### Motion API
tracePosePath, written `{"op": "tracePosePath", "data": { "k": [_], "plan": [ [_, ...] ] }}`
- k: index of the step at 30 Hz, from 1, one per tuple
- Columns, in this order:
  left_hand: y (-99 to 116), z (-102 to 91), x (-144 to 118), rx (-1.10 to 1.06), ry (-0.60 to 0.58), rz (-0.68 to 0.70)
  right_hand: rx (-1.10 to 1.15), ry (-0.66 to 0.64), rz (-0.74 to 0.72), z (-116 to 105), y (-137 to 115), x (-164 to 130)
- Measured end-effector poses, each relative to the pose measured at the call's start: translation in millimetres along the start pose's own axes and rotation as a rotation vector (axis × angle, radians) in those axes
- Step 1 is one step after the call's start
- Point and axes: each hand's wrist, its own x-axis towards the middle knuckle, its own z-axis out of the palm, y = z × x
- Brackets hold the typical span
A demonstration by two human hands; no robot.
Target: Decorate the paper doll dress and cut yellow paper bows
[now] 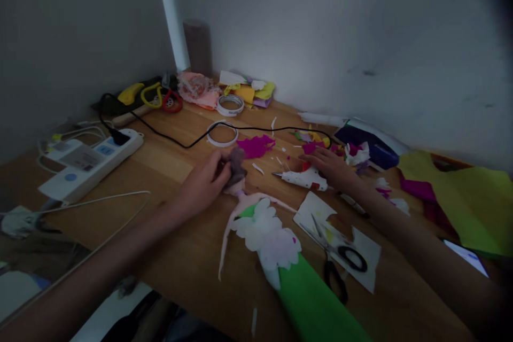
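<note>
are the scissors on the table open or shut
Open: the scissors' blades spread apart in a V towards the tips, and the black finger loops stand apart too.

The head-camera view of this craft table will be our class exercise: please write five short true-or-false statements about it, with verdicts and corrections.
1. The left hand pinches a greyish tuft at the head of the doll. True.
2. The hot glue gun is bright blue. False: the hot glue gun has a white body.
3. A black plug sits in the power strip. True.
4. The scissors lie on the power strip. False: the scissors lie partly over white paper, beside the doll.
5. The doll's long lower part is yellow. False: it is green, with white, petal-like pieces above it.
</note>
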Motion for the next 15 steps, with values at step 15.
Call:
{"op": "tracePosePath", "data": {
  "k": [15],
  "plan": [
    [41.4,-1.9,-19.3,0.000,-0.088,0.337,0.045,0.152,0.189,-52.4,-89.4,-19.4]
  ]
}}
